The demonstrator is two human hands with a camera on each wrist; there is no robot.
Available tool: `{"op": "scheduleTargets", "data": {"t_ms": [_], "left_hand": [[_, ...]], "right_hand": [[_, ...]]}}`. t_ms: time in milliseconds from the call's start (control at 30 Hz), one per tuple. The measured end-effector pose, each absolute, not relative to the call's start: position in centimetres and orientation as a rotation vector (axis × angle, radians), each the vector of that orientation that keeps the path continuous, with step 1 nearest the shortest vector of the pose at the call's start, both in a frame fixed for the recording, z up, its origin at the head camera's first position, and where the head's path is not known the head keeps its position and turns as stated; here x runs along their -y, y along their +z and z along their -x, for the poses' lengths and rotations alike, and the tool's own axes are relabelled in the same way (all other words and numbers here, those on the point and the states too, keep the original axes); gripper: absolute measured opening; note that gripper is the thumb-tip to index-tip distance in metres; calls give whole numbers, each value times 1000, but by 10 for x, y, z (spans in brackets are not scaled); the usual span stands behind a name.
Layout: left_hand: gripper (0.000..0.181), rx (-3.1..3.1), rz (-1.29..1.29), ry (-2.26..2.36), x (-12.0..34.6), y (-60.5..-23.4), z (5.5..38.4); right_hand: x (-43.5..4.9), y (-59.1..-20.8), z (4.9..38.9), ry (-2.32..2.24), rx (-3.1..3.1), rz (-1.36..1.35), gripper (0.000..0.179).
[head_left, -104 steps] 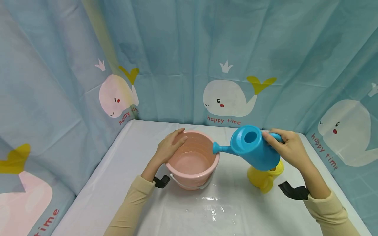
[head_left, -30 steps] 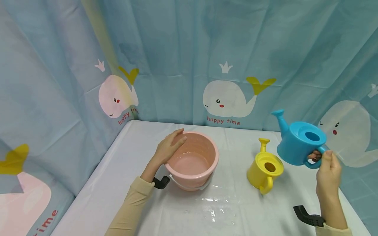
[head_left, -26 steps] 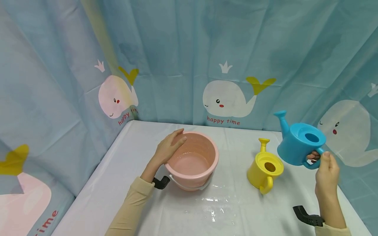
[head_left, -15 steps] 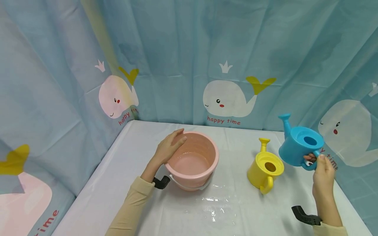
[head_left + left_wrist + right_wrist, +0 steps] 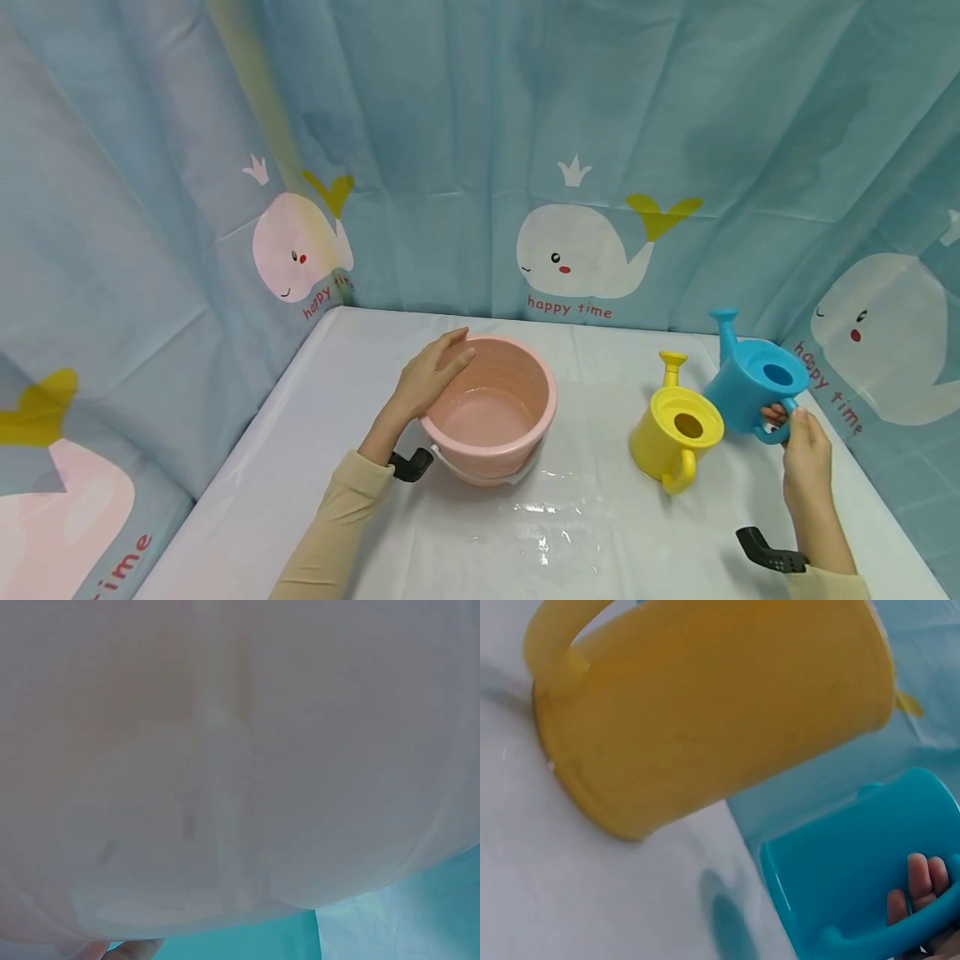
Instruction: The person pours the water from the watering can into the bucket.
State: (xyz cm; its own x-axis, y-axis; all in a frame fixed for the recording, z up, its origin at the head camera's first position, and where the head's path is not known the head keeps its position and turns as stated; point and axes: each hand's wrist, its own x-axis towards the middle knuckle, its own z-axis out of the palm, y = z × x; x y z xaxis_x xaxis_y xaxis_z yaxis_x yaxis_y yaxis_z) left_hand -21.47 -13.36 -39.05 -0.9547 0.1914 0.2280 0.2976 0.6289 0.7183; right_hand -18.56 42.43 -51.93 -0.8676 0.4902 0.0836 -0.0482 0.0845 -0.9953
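Note:
A pink bucket with shallow water in it stands in the middle of the table. My left hand holds its rim at the left, thumb over the inside; in the left wrist view the bucket's wall fills most of the picture. At the right, my right hand grips the handle of a blue watering can, fingers through the loop. The can is just above the table, its shadow apart from its base in the right wrist view. Beside it a yellow watering can stands upright, spout pointing away.
Wet, glossy patches lie on the white tabletop in front of the bucket. Blue curtains with whale prints hang behind and on both sides. The right side curtain is close to the blue watering can.
My right hand has swung the blue watering can from beside the bucket to the right of the yellow one, turned it upright and lowered it. The left hand has stayed on the bucket.

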Motion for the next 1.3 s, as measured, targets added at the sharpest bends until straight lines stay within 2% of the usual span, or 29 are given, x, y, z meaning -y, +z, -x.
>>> {"op": "scheduleTargets", "data": {"t_ms": [100, 267, 733, 1300], "left_hand": [[61, 2717, 406, -1234, 133, -391, 215], [61, 2721, 398, -1229, 133, -391, 215], [59, 2729, 402, -1232, 134, -392, 215], [61, 2729, 402, -1243, 133, -391, 216]], "right_hand": [[-433, -533, 192, 1841, 1963, 503, 53], [-431, -534, 190, 1833, 2000, 574, 54], [-416, -532, 178, 1861, 1950, 536, 46], [-431, -543, 190, 1764, 2100, 614, 57]]}}
